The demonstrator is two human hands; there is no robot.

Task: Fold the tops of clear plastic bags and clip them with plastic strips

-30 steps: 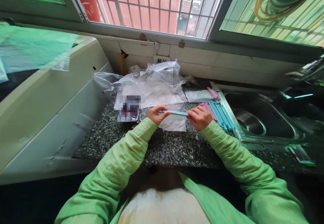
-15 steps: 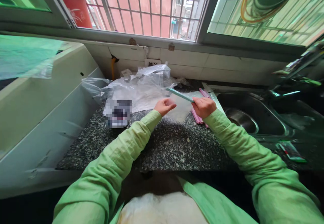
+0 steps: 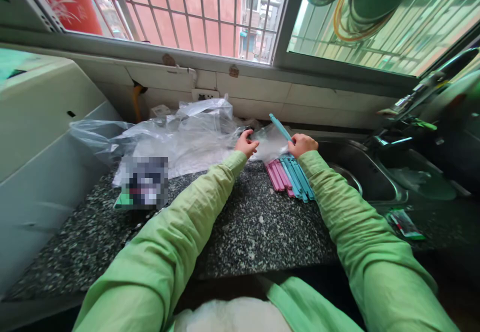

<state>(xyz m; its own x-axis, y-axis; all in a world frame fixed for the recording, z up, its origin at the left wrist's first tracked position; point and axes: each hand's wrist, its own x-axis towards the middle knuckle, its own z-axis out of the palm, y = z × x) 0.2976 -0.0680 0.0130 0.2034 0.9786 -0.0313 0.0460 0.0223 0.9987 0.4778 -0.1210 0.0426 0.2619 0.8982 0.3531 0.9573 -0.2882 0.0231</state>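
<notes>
My right hand (image 3: 303,145) is closed on a long teal bag clip (image 3: 280,127), which points up and to the left. A clear plastic bag (image 3: 270,142) lies between my two hands; whether the right fingers also hold it I cannot tell. My left hand (image 3: 247,146) is open, thumb and fingers curved apart, next to the bag and a small dark thing behind the fingertips. Just below my right hand, several teal clips (image 3: 298,177) lie side by side with several pink clips (image 3: 278,174) on the speckled countertop (image 3: 258,232).
Crumpled clear plastic bags (image 3: 180,137) spread along the wall at the left. A blurred-out package (image 3: 144,184) lies in front of them. To the right are a metal sink (image 3: 378,187), a faucet (image 3: 416,97) and a small packet (image 3: 407,223). A white appliance stands left.
The view has turned to the right. The clip in my right hand has tipped more upright, and my right hand has moved back, uncovering the teal clips. My left hand's fingers have spread and point away.
</notes>
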